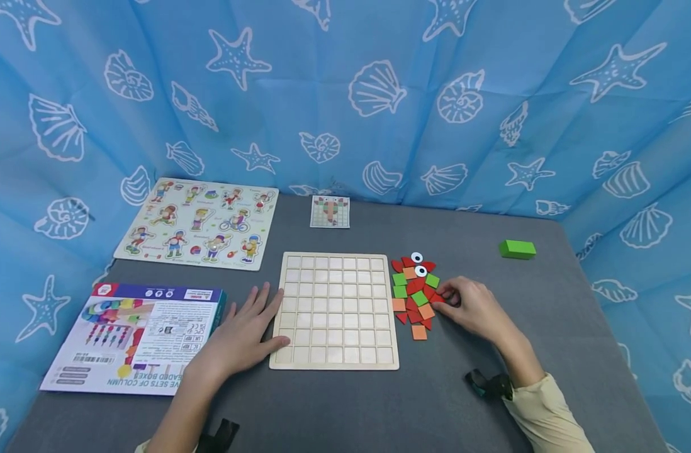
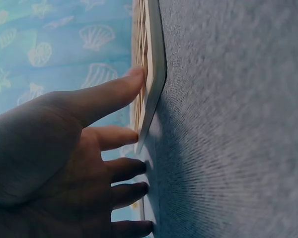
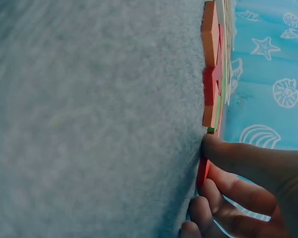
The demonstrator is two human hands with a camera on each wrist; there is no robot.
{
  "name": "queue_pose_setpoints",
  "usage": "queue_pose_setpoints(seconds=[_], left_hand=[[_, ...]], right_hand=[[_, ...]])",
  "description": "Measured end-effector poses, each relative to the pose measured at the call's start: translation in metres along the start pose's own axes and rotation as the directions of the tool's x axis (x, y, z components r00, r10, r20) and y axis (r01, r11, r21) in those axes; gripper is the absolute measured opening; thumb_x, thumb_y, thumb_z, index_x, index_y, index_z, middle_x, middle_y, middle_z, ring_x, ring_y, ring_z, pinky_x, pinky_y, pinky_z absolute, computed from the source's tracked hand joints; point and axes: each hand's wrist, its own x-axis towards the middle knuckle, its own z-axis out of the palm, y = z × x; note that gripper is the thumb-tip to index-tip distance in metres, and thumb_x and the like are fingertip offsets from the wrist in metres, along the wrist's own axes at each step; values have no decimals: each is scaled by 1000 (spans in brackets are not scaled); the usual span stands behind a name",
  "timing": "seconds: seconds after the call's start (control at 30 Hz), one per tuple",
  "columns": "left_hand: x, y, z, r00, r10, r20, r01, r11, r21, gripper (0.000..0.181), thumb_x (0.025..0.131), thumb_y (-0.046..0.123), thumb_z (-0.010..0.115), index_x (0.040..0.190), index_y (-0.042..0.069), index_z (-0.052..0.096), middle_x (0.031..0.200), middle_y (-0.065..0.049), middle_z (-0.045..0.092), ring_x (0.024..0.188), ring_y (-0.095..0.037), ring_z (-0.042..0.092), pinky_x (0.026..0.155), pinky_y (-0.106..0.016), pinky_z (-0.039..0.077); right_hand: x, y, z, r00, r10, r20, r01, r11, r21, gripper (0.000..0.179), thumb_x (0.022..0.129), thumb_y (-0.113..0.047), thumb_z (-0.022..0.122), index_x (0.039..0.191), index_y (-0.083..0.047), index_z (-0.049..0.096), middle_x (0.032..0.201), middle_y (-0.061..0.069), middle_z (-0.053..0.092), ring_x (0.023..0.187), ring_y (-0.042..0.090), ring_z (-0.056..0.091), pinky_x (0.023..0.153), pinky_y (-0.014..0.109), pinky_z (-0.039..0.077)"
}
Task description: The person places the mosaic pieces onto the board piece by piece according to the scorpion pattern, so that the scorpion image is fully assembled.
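A red piece (image 3: 202,171) is pinched in your right hand (image 1: 472,307), at the right edge of the pile of shapes (image 1: 415,285) just beside the wooden board (image 1: 335,303). Your left hand (image 1: 239,338), fingers spread, touches the board's left edge; a card (image 1: 330,214) lies beyond.

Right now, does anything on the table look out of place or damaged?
Nothing looks damaged. Slightly odd: the box at left reads upside down in the head view, and a green block lies alone, well right of the coloured pieces.
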Motion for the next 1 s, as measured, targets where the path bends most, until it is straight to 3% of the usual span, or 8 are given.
queue_pose_setpoints(seconds=[0.5, 0.77, 1.0], left_hand=[[2, -3, -1, 1000, -6, -12, 6, 1000, -12, 87, 103, 42, 74, 172, 10, 31, 179, -26, 23, 167, -51, 20, 125, -84, 18], [2, -2, -3, 1000, -10, 2, 11, 1000, -28, 88, 103, 43, 73, 173, 11, 30, 180, -25, 22, 167, -51, 18, 126, -83, 17], [2, -3, -3, 1000, -15, 4, 15, 999, -41, 87, 103, 41, 74, 172, 12, 31, 180, -25, 22, 168, -51, 17, 126, -83, 17]], right_hand=[[-3, -2, -2, 999, 19, 33, -18, 1000, -12, 21, 92, -13, 86, 103, -3, 72, 90, 6, 70, 79, 12, 61, 66, 25, 49], [-4, 9, -3, 999, -35, 16, 34, 996, 79, 19, 93, -10, 86, 106, -4, 74, 89, 3, 75, 77, 9, 65, 66, 21, 55], [-6, 15, -6, 1000, 1, 2, -2, 985, 175, 17, 92, -7, 86, 106, -4, 77, 88, 5, 75, 76, 7, 69, 66, 19, 58]])
